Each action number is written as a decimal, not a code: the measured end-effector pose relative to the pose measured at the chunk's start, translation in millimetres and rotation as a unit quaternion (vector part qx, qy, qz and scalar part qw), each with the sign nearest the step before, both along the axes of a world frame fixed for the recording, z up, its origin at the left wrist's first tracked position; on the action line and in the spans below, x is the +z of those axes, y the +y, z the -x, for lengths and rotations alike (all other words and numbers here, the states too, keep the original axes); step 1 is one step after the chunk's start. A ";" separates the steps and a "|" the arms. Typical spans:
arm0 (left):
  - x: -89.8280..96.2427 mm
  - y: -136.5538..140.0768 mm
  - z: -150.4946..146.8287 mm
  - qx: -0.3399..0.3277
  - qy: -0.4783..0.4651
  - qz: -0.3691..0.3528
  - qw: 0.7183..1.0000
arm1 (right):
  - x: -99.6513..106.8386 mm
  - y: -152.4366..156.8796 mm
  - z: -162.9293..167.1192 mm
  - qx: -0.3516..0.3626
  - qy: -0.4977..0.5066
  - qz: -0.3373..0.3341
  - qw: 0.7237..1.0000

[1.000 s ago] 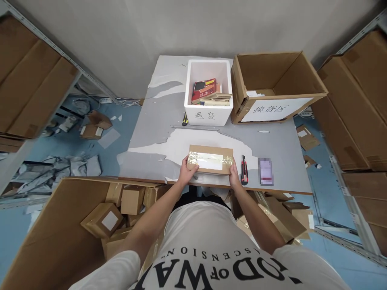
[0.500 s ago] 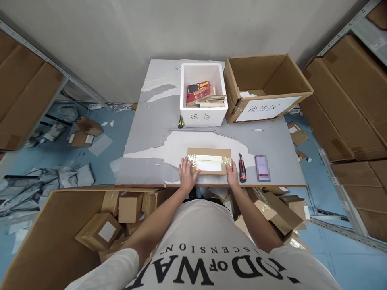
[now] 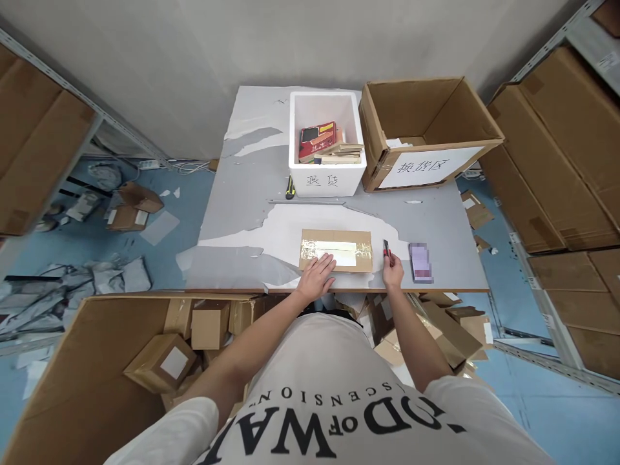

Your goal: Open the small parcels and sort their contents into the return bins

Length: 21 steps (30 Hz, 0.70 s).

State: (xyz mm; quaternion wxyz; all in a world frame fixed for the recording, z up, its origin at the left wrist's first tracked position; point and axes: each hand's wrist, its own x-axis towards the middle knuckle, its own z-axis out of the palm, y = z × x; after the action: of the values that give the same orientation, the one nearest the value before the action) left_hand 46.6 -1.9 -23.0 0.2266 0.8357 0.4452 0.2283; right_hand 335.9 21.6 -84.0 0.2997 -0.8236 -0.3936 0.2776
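A small taped cardboard box [image 3: 363, 253] with a white label lies flat near the front edge of the table. My left hand [image 3: 317, 276] rests on its front left part, fingers stretched out over the label. To the right of the box, my right hand [image 3: 392, 270] is closed around a red and black utility knife [image 3: 386, 248], whose front end points away from me. Just beyond that hand lies a purple, pixelated rectangular item [image 3: 421, 263].
A white foam box [image 3: 329, 188] with books stands at the back, beside a large open carton [image 3: 436, 169] bearing a handwritten sign. A yellow and black knife [image 3: 290, 187] lies before the foam box. Below left is a big carton [image 3: 111, 361] of parcels; shelves flank both sides.
My right hand has left the box's right side and taken hold of the red utility knife. My left hand has shifted right, from the box's left end onto its label.
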 end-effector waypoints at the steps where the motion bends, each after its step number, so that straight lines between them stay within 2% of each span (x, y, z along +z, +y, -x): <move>1: 0.5 -0.1 0.2 -0.004 0.006 0.002 1.000 | -4.2 0.5 -8.6 -0.002 -0.030 0.026 0.999; 4: 1.6 -0.1 1.1 -0.013 0.030 0.008 0.999 | -15.5 -1.0 -24.7 -0.001 -0.061 0.074 0.995; 8: 0.5 0.3 2.7 -0.015 0.037 0.013 0.999 | -26.2 -6.1 -28.9 0.014 -0.087 0.125 0.988; 14: 1.1 1.6 0.5 -0.012 0.010 0.027 1.000 | -27.0 -5.4 -28.9 0.040 -0.106 0.139 0.984; 16: 3.7 4.5 1.7 -0.013 -0.024 0.039 0.999 | -20.8 -2.6 -26.6 0.034 -0.113 0.110 0.987; 18: 5.0 7.9 7.9 0.009 -0.074 0.045 0.996 | -12.9 -1.7 -21.3 0.041 -0.081 0.028 0.995; 19: 4.0 8.9 13.3 0.043 -0.103 0.043 0.993 | -9.4 -2.9 -17.4 0.058 -0.038 -0.022 0.997; 21: -3.1 8.3 27.9 0.160 -0.173 0.047 0.971 | -4.9 -9.3 -7.4 0.122 0.084 -0.092 0.985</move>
State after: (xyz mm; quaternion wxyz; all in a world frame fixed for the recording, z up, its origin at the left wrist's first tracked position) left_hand 18.6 6.4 -26.1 0.2995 0.6901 0.5374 0.3812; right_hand 343.3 12.2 -89.0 0.3701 -0.7122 -0.4884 0.3423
